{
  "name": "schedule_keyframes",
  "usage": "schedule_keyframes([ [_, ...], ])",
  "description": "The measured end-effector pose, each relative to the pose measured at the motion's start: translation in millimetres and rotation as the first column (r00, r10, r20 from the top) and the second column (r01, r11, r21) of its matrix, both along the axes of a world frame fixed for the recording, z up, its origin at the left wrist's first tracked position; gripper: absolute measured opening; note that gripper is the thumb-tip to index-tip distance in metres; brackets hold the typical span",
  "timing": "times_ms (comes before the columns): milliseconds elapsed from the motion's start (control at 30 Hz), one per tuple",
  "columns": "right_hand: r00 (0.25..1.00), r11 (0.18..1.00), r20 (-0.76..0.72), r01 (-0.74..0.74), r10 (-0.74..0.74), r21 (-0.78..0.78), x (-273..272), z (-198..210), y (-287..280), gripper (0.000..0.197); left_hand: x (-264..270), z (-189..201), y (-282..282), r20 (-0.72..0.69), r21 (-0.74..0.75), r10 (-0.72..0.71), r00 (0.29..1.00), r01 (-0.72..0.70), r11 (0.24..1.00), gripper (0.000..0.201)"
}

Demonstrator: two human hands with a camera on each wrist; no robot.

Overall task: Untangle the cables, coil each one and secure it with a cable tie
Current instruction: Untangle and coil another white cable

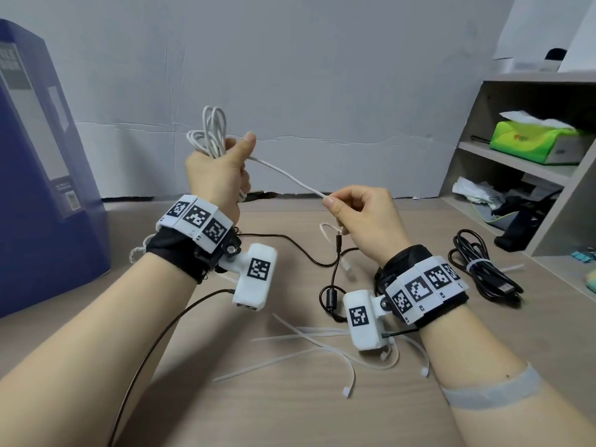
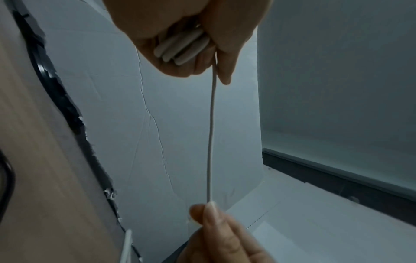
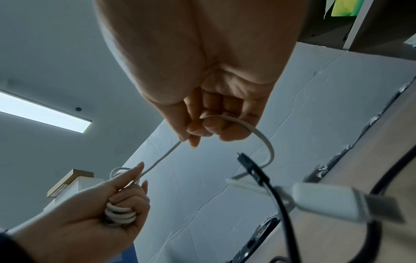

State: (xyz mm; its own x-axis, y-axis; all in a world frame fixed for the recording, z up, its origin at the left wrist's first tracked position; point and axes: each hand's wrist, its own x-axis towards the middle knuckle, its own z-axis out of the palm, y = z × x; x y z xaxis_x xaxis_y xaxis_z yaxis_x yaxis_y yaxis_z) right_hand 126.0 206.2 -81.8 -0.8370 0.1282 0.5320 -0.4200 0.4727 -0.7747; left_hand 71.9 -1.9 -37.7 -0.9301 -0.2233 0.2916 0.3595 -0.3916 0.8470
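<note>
My left hand [image 1: 222, 166] is raised above the table and grips several loops of a white cable [image 1: 211, 130]; the loops [image 2: 182, 47] lie bunched in its fist [image 3: 121, 211]. A taut stretch of the white cable [image 1: 287, 175] runs from that fist down to my right hand [image 1: 354, 214], which pinches it between thumb and forefinger [image 2: 209, 211]. The cable's tail curls below the right hand [image 3: 261, 137] and ends in a white USB plug [image 3: 333, 201]. A loose black cable [image 1: 332, 272] with a ferrite bead lies on the table under my hands.
Several white cable ties [image 1: 309, 346] lie scattered on the wooden table [image 1: 258, 408] near me. A black cable [image 1: 480, 269], coiled and tied, lies at the right. A shelf [image 1: 516, 162] with a green tissue pack stands at right, a blue box [image 1: 38, 175] at left.
</note>
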Motion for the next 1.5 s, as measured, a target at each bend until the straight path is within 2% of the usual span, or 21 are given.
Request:
schedule_keyframes([
  [67, 1.000, 1.000, -0.007, 0.023, -0.023, -0.006, 0, 1, 1, 0.017, 1, -2, 3, 0.010, -0.054, -0.037, 0.999, 0.038, 0.998, 0.030],
  [133, 0.999, 0.999, -0.029, 0.024, -0.024, -0.026, 1, 2, 1, 0.019, 7, -5, 11, 0.055, -0.150, -0.154, 0.986, 0.161, 0.975, 0.033],
  [233, 0.998, 0.997, -0.057, -0.020, 0.016, -0.075, 3, 4, 0, 0.017, 16, -15, 27, 0.110, -0.335, -0.293, 0.950, 0.313, 0.889, 0.035],
  [333, 0.997, 0.994, -0.056, -0.065, 0.060, -0.090, 4, 5, -2, 0.014, 24, -23, 38, 0.127, -0.466, -0.354, 0.926, 0.371, 0.803, 0.032],
  [500, 0.993, 0.991, -0.066, -0.105, 0.099, -0.087, 7, 6, -3, 0.012, 33, -26, 46, 0.171, -0.501, -0.415, 0.894, 0.441, 0.744, 0.044],
  [633, 0.987, 0.985, -0.048, -0.155, 0.152, -0.073, 10, 6, -6, 0.011, 37, -23, 48, 0.200, -0.471, -0.480, 0.854, 0.513, 0.717, 0.032],
  [733, 0.984, 0.981, -0.041, -0.176, 0.173, -0.084, 10, 6, -6, 0.010, 37, -22, 50, 0.189, -0.456, -0.483, 0.855, 0.511, 0.728, 0.026],
  [800, 0.980, 0.975, -0.032, -0.198, 0.196, -0.098, 9, 5, -7, 0.003, 37, -21, 51, 0.164, -0.456, -0.441, 0.882, 0.464, 0.759, 0.027],
  [833, 0.980, 0.975, -0.030, -0.200, 0.198, -0.102, 9, 5, -8, 0.005, 36, -21, 52, 0.150, -0.448, -0.410, 0.900, 0.432, 0.783, 0.026],
  [967, 0.985, 0.981, -0.015, -0.172, 0.171, -0.091, 9, 4, -8, 0.013, 29, -17, 47, 0.138, -0.283, -0.290, 0.947, 0.318, 0.905, 0.024],
  [1067, 0.988, 0.986, -0.006, -0.155, 0.155, -0.065, 9, 4, -6, 0.014, 22, -15, 39, 0.141, -0.207, -0.228, 0.963, 0.254, 0.945, 0.027],
  [1267, 0.987, 0.987, -0.002, -0.158, 0.158, -0.016, 10, 5, -7, 0.014, 22, -22, 42, 0.112, -0.331, -0.243, 0.964, 0.267, 0.905, 0.013],
  [1500, 0.985, 0.985, -0.005, -0.172, 0.172, -0.015, 12, 5, -8, 0.015, 22, -21, 41, 0.096, -0.320, -0.324, 0.941, 0.338, 0.885, 0.019],
])
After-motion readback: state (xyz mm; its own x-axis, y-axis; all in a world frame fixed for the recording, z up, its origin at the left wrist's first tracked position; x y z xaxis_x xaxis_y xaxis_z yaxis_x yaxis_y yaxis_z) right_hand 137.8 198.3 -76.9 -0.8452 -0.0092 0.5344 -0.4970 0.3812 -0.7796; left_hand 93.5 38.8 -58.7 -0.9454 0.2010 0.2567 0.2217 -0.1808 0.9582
